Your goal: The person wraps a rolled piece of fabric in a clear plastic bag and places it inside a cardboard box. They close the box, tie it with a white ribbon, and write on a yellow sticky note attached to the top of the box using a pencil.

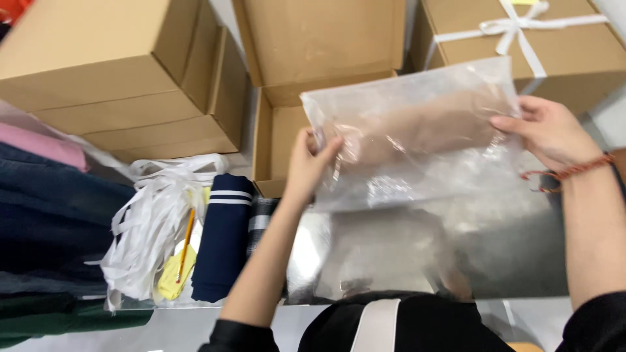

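Head cam: clear bag (417, 137) pinched btwn left hand (306, 163) & right hand (544, 130).

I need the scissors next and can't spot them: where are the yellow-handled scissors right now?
In the head view, the yellow-handled scissors lie at lower left, half buried in the heap of white ribbon strips, just left of the folded navy garment with white stripes.

- We hold a clear plastic bag (417, 130) with something tan inside, just above the open cardboard box (277, 140).
- Our left hand (306, 163) pinches the bag's left edge.
- Our right hand (548, 130) grips its right edge.
- White ribbons (153, 228) lie left of the box.
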